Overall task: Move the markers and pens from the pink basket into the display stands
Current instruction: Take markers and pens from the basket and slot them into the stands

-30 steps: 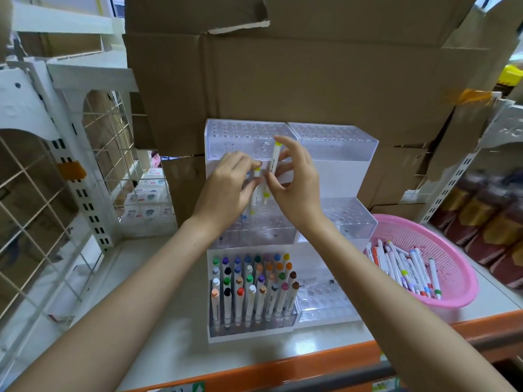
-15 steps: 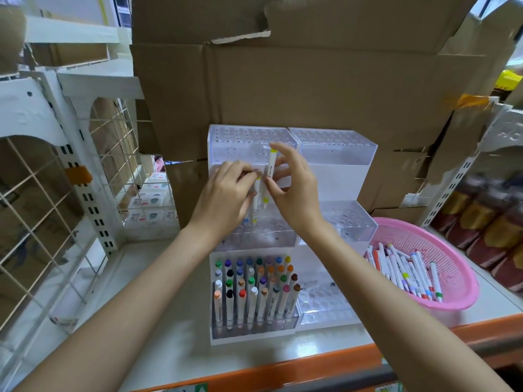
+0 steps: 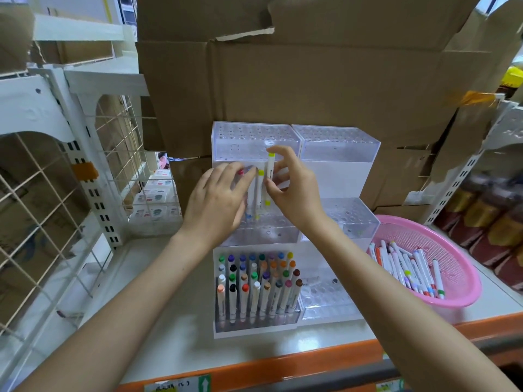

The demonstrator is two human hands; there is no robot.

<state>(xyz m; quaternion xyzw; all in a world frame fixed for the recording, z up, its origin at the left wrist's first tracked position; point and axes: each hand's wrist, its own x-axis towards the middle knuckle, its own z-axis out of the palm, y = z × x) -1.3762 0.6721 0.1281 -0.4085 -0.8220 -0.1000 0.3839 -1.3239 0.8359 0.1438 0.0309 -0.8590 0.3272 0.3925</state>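
Yellow-capped marker (image 3: 267, 176) sits pinched upright in my right hand (image 3: 295, 193) over the display stand (image 3: 268, 234). My left hand (image 3: 215, 200) apparently grips other markers (image 3: 259, 189).

The left hand (image 3: 215, 205) covers most of the red-capped marker (image 3: 240, 172) at centre frame, the right hand (image 3: 294, 193) hides part of the yellow-capped marker (image 3: 270, 165), print on the markers (image 3: 407, 267) in the pink basket (image 3: 444, 244) is too small to read, and the brown goods (image 3: 486, 222) at the right edge are blurred and cropped.
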